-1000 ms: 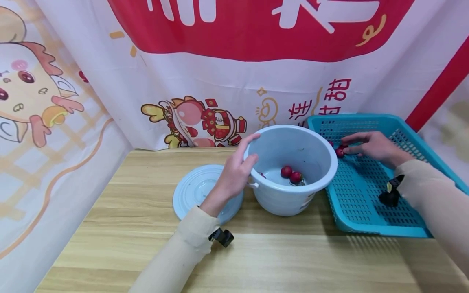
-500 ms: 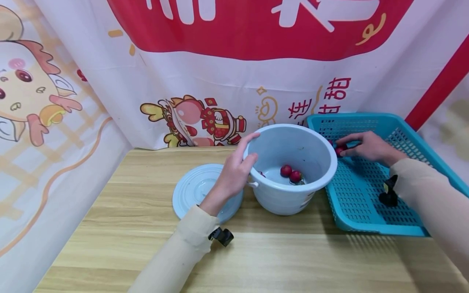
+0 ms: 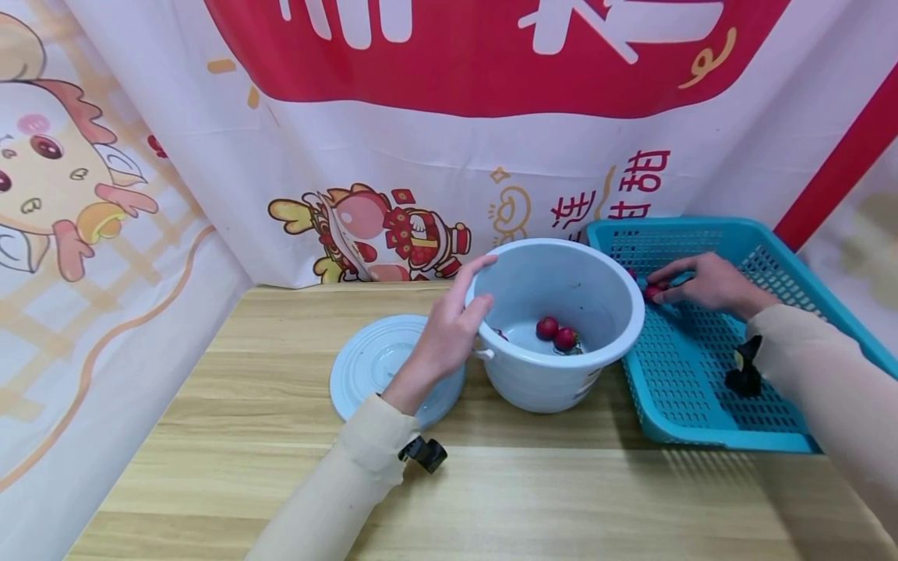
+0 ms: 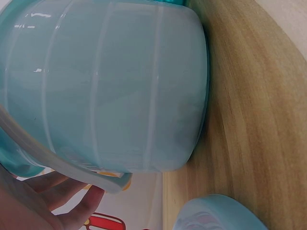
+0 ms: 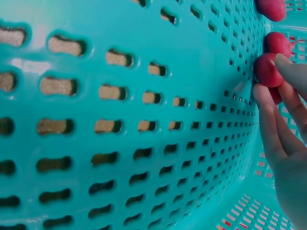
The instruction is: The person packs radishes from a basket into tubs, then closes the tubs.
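Observation:
In the head view a pale blue bucket (image 3: 543, 386) stands on the table with a few red radishes (image 3: 547, 328) at its bottom. My left hand (image 3: 447, 331) grips its left rim; the left wrist view shows the bucket's ribbed side (image 4: 124, 86) with my fingers (image 4: 84, 208) by the rim and handle. Inside the teal basket (image 3: 677, 382), my right hand (image 3: 715, 287) holds a radish (image 3: 654, 294) near the far left side. Up close in the right wrist view, thumb and fingers are round that radish (image 5: 267, 70), and other radishes (image 5: 277, 44) lie beside it.
A round pale blue lid (image 3: 368, 358) lies on the wooden table (image 3: 491, 499), left of the bucket and partly under my left forearm. The basket stands right against the bucket's right side. A printed cloth (image 3: 393, 148) hangs behind.
My right hand has moved slightly left and its fingers have come together round a radish. My left hand and the bucket stay in place.

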`<state>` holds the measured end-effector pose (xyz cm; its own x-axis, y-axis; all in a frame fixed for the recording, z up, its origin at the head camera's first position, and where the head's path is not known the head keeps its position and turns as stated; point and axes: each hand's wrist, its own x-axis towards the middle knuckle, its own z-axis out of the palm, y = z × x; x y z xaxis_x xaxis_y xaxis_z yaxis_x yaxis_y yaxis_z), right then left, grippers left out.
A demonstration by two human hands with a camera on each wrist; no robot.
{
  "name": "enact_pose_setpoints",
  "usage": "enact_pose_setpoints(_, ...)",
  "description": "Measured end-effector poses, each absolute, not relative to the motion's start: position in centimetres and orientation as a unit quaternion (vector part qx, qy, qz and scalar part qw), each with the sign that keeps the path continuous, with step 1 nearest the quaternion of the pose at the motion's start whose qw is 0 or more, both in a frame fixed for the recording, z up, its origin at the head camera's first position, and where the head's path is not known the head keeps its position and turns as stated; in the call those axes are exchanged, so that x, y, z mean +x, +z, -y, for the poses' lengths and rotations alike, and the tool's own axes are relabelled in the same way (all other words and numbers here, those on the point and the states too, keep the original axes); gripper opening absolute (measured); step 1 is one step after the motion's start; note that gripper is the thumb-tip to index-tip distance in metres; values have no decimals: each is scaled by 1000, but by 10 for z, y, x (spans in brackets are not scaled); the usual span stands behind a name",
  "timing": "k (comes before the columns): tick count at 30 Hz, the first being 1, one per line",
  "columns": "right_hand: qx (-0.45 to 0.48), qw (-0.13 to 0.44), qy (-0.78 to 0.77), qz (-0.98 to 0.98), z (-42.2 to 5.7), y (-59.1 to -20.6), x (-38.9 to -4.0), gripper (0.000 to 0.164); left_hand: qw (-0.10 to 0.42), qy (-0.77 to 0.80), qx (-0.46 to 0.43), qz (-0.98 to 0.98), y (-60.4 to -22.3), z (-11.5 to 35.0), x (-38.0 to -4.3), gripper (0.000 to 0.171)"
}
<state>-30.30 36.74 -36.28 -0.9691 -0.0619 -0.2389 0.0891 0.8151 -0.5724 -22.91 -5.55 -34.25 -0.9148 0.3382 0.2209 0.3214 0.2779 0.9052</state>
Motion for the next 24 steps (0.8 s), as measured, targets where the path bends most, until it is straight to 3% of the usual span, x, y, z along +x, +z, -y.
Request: enact_pose_setpoints(24,-3,122,-286,-950,-365,-360,-301,47,5,564,204,-800,-341,55,-228,55)
